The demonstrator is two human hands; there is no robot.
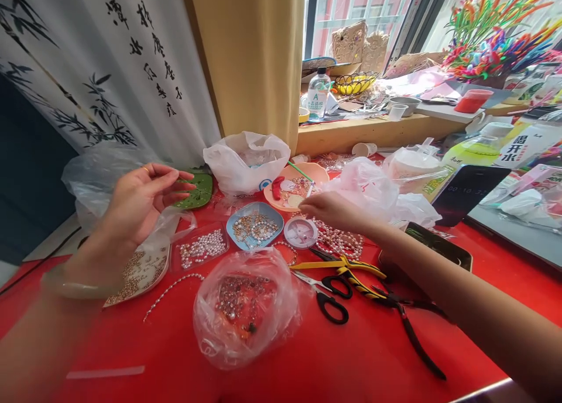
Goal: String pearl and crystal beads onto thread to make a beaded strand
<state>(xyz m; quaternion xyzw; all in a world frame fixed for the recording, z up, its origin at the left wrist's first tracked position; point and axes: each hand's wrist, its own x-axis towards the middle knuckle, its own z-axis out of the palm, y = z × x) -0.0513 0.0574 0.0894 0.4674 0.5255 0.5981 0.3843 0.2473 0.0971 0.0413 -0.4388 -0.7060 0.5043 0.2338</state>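
Observation:
My left hand (pixel 140 201) is raised over the left side of the table, fingers loosely bent and apart, with nothing visible in them. Behind its fingertips is a green dish (pixel 199 189). My right hand (pixel 327 210) is closed at the edge of a peach plate (pixel 318 170); what it pinches, if anything, is hidden. A thin green stick (pixel 299 170) with a white end reaches close to its fingertips. Just below are a round white divided case (pixel 301 232) and pearl bead strings (pixel 338 239). A blue dish (pixel 232 232) holding beads and chains sits between my hands.
In front lies a plastic bag of dark beads (pixel 246 298), beside scissors (pixel 331 300) and yellow-black pliers (pixel 360 271). White pearls (pixel 204 248) fill a clear tray. A phone (pixel 469 192) leans at the right near bottles. Plastic bags (pixel 246 163) stand at the back.

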